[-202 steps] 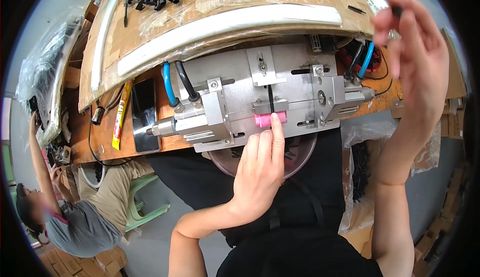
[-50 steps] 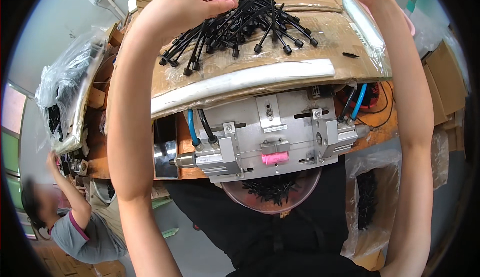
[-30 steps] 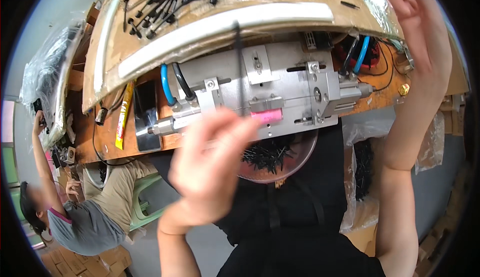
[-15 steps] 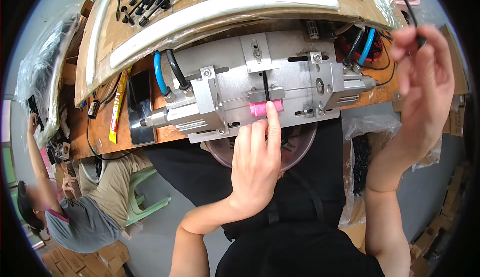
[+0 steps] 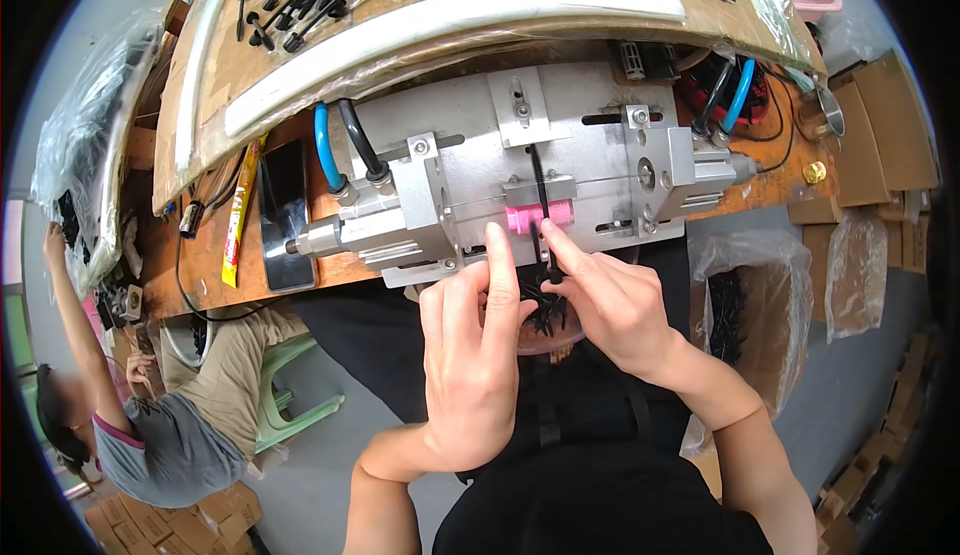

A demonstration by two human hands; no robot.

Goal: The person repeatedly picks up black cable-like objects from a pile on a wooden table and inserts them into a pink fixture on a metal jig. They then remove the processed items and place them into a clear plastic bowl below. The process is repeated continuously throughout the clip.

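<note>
A silver metal fixture [image 5: 590,160] lies along the bench edge, with a pink block [image 5: 525,218] at its front centre. A thin black rod [image 5: 543,183] runs lengthwise across the block, and its thicker near end hangs past the front edge. My right hand [image 5: 620,315] is closed on that near end, thumb by the dark knob and index fingertip at the block. My left hand [image 5: 470,360] holds nothing that I can see; its index finger points up just left of the block, the other fingers partly bent. Beneath both hands is a bowl [image 5: 550,347] with black parts in it.
Silver cylinders [image 5: 395,235] with blue and black hoses flank the fixture. A cardboard-topped shelf [image 5: 440,45] with several black rods overhangs behind. A phone [image 5: 287,215] and a yellow packet [image 5: 236,220] lie left. A bagged box [image 5: 745,305] stands right; another person [image 5: 170,435] sits far left.
My right hand has come down from the upper right, where it held a dark thin piece, to the block. My left index finger has moved off the block, slightly left.
</note>
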